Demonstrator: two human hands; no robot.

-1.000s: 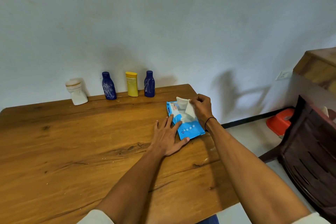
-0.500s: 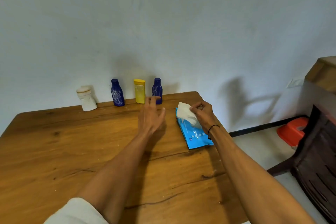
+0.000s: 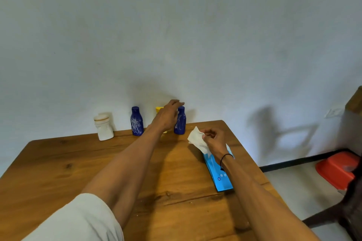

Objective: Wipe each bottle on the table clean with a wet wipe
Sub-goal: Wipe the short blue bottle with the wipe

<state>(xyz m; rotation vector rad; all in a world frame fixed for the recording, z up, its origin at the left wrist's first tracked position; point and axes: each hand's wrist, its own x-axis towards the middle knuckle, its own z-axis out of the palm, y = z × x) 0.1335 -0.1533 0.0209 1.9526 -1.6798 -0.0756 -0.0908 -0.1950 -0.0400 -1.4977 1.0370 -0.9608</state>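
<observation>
Right hand pinches wet wipe above blue pack; left hand, fingers spread, reaches right-hand blue bottle, contact apparently not yet made; no bottle wiped

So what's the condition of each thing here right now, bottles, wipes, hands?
White bottle: upright by the wall, untouched.
Left blue bottle: upright, untouched.
Yellow bottle: upright, mostly hidden behind the hand.
Right blue bottle: upright, hand close around it; contact unclear.
Left hand: reaching, fingers relaxed.
Right hand: pinching the wet wipe.
Wipe pack: flat on the table.
</observation>
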